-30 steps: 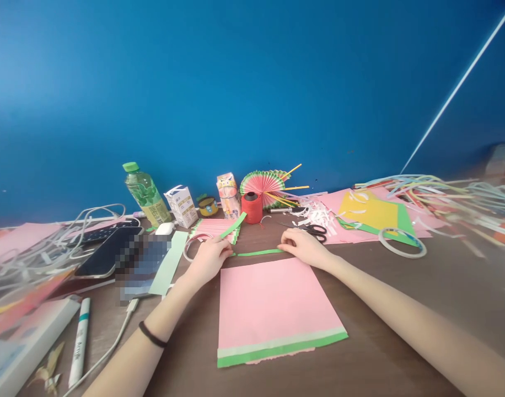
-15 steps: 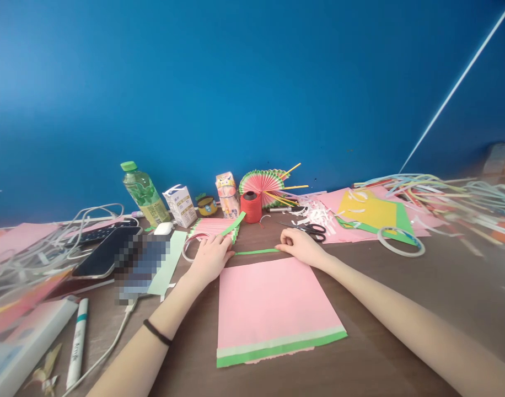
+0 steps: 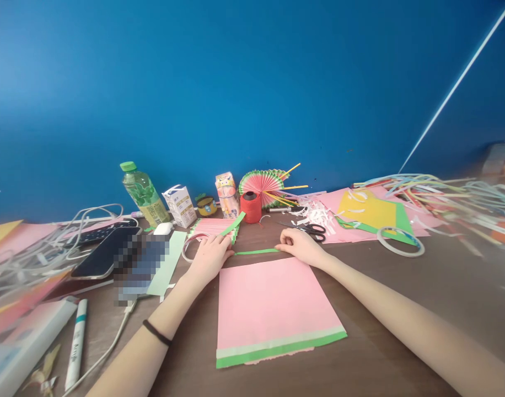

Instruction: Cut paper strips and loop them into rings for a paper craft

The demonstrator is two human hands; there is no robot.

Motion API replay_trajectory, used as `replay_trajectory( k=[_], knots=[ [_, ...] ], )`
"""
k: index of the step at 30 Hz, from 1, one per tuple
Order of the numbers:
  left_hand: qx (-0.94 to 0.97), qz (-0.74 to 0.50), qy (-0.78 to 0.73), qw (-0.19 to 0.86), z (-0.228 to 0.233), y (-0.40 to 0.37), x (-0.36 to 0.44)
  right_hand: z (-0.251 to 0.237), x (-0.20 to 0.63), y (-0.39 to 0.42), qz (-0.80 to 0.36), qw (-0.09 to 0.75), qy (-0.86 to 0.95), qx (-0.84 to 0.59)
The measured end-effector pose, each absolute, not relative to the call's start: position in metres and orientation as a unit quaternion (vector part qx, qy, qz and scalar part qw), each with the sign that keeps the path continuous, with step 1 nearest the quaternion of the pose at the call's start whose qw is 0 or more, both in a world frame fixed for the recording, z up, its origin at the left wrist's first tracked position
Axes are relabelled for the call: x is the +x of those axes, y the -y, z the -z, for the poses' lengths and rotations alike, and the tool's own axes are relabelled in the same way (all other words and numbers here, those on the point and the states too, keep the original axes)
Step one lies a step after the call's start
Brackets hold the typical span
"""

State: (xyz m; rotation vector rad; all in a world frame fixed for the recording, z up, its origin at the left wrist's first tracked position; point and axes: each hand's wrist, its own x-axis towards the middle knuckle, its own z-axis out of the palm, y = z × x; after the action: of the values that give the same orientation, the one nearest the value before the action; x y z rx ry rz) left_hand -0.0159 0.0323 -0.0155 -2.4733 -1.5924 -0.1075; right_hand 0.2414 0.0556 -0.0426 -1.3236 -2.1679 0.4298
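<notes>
A pink paper sheet (image 3: 273,306) with a green and pale band along its near edge lies flat on the brown table (image 3: 401,309). Along its far edge runs a thin green paper strip (image 3: 256,252). My left hand (image 3: 209,257) pinches the strip's left end and my right hand (image 3: 302,246) pinches its right end, stretching it flat. Just behind my left hand lie a pleated pink and green paper stack (image 3: 217,227) and a tape ring (image 3: 191,246).
Black scissors (image 3: 312,229), a red thread spool (image 3: 251,207), a paper fan (image 3: 263,184), a green-capped bottle (image 3: 143,194) and small cartons stand at the back. Coloured sheets and a tape ring (image 3: 400,241) lie right. Phone, cables and a marker (image 3: 76,343) crowd the left.
Almost nothing: both hands keep hold of the green strip at the pink sheet's far edge. The view has shifted very slightly.
</notes>
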Motion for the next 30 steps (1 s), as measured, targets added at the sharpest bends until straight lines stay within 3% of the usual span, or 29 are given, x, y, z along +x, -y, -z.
replay_trajectory(
  k=[10, 18, 24, 30],
  knots=[
    [-0.768, 0.023, 0.622, 0.149, -0.019, -0.023, -0.022, 0.040, 0.241, -0.055, -0.176, 0.317, 0.794, -0.487],
    [-0.763, -0.029, 0.645, 0.035, -0.027, -0.020, -0.032, 0.036, 0.241, -0.049, -0.191, 0.360, 0.768, -0.495],
    [-0.724, 0.136, 0.676, -0.029, -0.041, -0.030, -0.040, 0.035, 0.242, -0.048, -0.197, 0.379, 0.752, -0.501],
    [-0.583, 0.320, 0.723, -0.189, -0.049, -0.033, -0.048, 0.033, 0.242, -0.046, -0.223, 0.391, 0.742, -0.496]
  ],
)
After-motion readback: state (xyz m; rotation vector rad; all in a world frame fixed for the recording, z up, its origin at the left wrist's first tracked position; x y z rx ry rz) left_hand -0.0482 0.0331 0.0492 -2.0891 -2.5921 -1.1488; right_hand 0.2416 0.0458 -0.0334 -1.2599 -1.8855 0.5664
